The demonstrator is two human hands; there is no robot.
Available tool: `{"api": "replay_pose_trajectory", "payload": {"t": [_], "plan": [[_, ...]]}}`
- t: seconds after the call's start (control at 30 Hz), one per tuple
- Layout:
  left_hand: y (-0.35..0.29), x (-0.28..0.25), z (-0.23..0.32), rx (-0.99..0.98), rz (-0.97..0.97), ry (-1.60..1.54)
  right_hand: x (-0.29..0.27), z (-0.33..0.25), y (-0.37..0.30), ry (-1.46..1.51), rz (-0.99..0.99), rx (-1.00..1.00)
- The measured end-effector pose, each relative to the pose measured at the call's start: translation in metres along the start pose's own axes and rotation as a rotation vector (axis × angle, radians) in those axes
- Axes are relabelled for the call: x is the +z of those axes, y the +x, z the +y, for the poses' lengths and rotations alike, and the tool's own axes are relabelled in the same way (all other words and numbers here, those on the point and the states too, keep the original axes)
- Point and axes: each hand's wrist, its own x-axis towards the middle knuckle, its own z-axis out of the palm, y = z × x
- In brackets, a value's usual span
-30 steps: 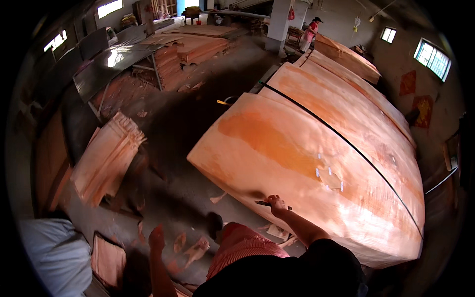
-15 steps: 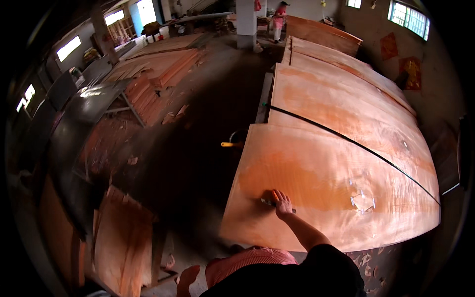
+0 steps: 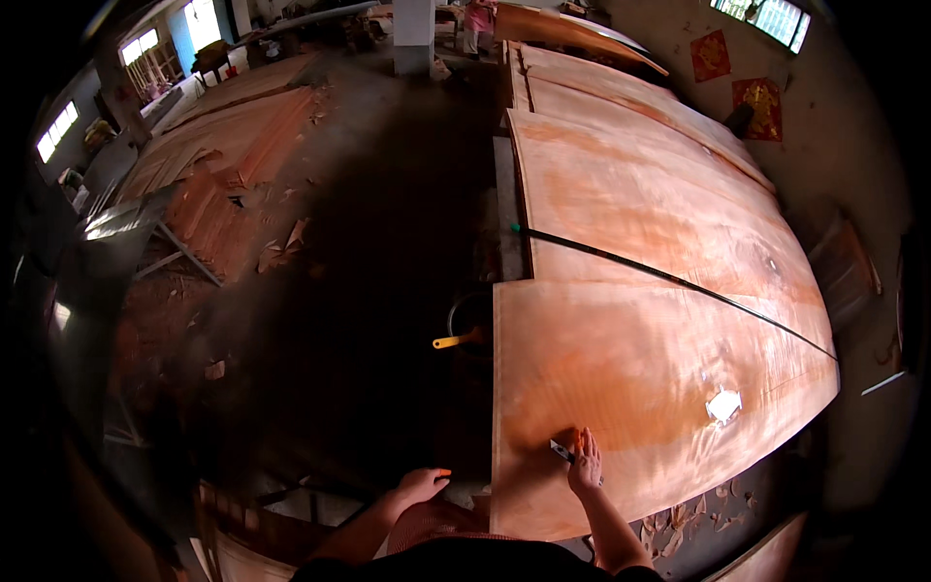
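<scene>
A large thin wood veneer sheet [image 3: 621, 349], pale with orange-brown patches, lies on top of a stack at my right. My right hand [image 3: 586, 464] rests low on its near part, closed around what looks like a utility knife [image 3: 561, 450]. The knife's pale blade end points left, and an orange part shows beside my fingers. Off the sheet's left edge, my left hand [image 3: 421, 484] is held near my body with its fingers drawn together. A small orange bit shows at its fingertips, too small to name.
A long black strip [image 3: 669, 267] crosses the sheets. Left of the stack, a yellow handle [image 3: 454, 341] sticks out of a dark round container. Veneer stacks [image 3: 218, 145] lie along the far left. A pillar [image 3: 414, 39] and a person [image 3: 479, 24] stand at the back. Scraps [image 3: 679, 519] litter the floor.
My view has shifted, bringing the stack's left edge upright. My left hand has risen from my side toward the sheet's edge. My right hand remains on the veneer with the knife.
</scene>
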Motion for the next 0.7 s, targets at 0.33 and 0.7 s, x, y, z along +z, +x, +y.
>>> {"api": "replay_pose_trajectory", "payload": {"t": [0.33,0.7], "plan": [[0.089,-0.094,-0.011,0.263,-0.202,0.288,0.019,-0.041,0.010,-0.214,0.079,0.202],[0.169,-0.197,0.073,0.381,0.117,0.234,0.011,-0.069,0.082,-0.004,0.265,0.313]]}}
